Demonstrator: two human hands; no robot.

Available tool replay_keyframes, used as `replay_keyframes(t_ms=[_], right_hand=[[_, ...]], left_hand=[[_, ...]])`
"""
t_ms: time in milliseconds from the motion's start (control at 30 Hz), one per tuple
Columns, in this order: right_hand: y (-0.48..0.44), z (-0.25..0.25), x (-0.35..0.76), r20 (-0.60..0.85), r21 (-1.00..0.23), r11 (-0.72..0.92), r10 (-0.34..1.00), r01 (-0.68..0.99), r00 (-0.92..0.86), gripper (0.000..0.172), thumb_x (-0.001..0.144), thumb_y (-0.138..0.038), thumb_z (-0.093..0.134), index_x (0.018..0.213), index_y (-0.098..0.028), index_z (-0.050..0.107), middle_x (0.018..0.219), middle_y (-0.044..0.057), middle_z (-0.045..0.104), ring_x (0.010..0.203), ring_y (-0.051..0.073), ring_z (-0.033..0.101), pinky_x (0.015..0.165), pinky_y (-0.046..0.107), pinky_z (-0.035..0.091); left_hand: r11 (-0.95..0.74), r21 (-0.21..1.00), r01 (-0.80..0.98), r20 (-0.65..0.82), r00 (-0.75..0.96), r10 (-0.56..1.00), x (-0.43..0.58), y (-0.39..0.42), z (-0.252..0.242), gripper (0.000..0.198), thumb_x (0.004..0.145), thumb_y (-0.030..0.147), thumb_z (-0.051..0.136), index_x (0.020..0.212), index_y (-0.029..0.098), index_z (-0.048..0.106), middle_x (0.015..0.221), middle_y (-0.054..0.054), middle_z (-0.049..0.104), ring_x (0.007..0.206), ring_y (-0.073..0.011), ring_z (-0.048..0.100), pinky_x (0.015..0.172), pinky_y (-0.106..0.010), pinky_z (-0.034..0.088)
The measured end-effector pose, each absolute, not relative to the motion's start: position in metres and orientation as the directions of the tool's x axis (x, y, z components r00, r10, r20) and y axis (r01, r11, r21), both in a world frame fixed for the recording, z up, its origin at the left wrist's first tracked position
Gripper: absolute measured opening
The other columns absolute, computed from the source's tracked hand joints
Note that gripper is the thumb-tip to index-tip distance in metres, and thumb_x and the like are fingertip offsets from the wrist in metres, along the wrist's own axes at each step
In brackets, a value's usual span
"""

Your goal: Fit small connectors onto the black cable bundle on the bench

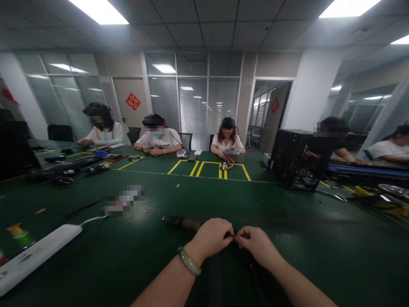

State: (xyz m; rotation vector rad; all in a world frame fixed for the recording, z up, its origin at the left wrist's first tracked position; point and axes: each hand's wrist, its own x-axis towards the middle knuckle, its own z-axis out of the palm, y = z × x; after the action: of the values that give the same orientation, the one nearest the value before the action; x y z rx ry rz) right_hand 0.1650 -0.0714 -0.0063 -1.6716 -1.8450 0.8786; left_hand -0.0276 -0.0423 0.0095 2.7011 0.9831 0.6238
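My left hand [214,235], with a jade-like bangle [189,261] on its wrist, is closed with its fingertips close to those of my right hand [254,243]. Both hands pinch at a small dark reddish spot between them, too small to name. Behind my left hand lies a dark cylindrical tool [183,222], its narrow tip pointing left and its other end hidden by the hand. Something dark and thin runs below my right hand, too dim to make out.
A white power strip [41,256] lies at left with a cable. A black computer case [298,157] stands at right. Across the green table [153,179], several people sit, one handling a metal box with coloured wires [228,160]. Dark tools [67,170] lie far left.
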Motion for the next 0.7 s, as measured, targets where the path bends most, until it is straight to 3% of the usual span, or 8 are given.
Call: replay_keyframes(t_ms=[433, 700], right_hand=[[-0.0750, -0.0017, 0.1595, -0.039, -0.713, 0.048, 0.993, 0.700, -0.108, 0.021, 0.087, -0.034, 0.056, 0.084, -0.019, 0.071, 0.074, 0.000, 0.070, 0.065, 0.014, 0.063, 0.053, 0.021, 0.037], [-0.0734, -0.0011, 0.1617, -0.029, -0.711, 0.096, 0.986, 0.696, -0.166, 0.021, 0.086, -0.033, 0.057, 0.076, -0.019, 0.070, 0.070, -0.001, 0.069, 0.063, 0.014, 0.061, 0.053, 0.021, 0.034]], left_hand=[[-0.746, 0.299, 0.595, 0.288, 0.689, 0.665, -0.0264, -0.0453, 0.0138, 0.006, 0.085, 0.025, 0.059, 0.089, 0.021, 0.062, 0.089, -0.001, 0.064, 0.087, -0.0180, 0.058, 0.083, -0.032, 0.041], [-0.745, 0.289, 0.602, 0.276, 0.693, 0.667, -0.0272, -0.0447, 0.0132, 0.008, 0.082, 0.024, 0.062, 0.089, 0.022, 0.061, 0.088, 0.000, 0.064, 0.086, -0.0179, 0.058, 0.081, -0.030, 0.041]])
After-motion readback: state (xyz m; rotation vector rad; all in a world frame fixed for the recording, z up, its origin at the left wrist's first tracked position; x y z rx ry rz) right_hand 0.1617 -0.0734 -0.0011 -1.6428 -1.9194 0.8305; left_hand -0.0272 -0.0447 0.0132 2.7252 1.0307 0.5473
